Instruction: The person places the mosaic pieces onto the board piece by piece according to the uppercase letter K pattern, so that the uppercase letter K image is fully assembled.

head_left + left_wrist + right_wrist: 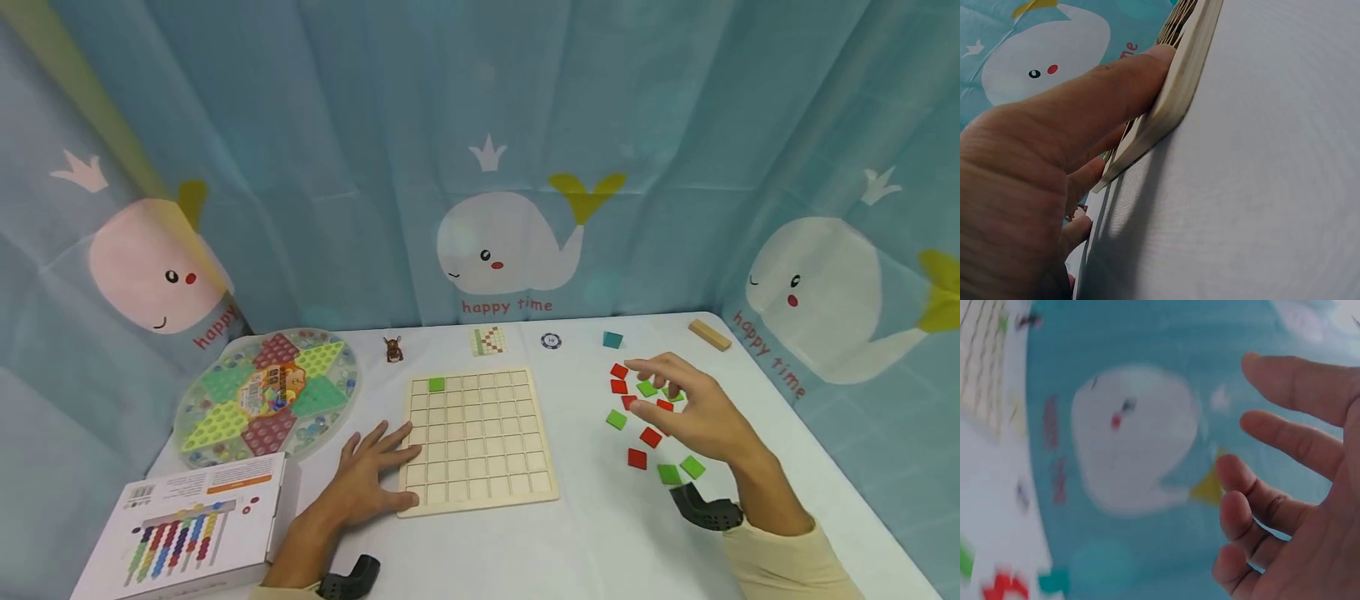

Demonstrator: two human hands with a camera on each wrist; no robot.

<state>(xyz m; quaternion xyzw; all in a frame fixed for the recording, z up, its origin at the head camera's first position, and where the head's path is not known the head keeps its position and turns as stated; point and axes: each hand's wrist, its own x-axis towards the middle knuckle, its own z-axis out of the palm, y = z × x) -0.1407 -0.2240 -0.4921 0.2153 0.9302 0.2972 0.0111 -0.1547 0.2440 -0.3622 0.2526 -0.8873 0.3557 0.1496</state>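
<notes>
A pale wooden grid board (pixel 480 443) lies flat on the white table, one green square tile (pixel 437 384) set in a cell of its top row. My left hand (pixel 363 479), fingers spread, touches the board's left edge, and in the left wrist view its thumb (pixel 1138 78) rests on the rim near a corner. My right hand (pixel 697 408) is over the loose tiles at the right, holding nothing, with thumb and fingers apart. Beneath and around it are scattered several red tiles (pixel 637 459) and several green tiles (pixel 617 419), some partly hidden by the hand.
At the left are a round Chinese checkers board (pixel 315 358) and a white box (pixel 202 525) with a bead picture. Along the back lie a small brown animal figure (pixel 393 349), a checkered card (pixel 489 340), a round chip (pixel 551 341), a teal piece (pixel 612 339) and a wooden block (pixel 709 335).
</notes>
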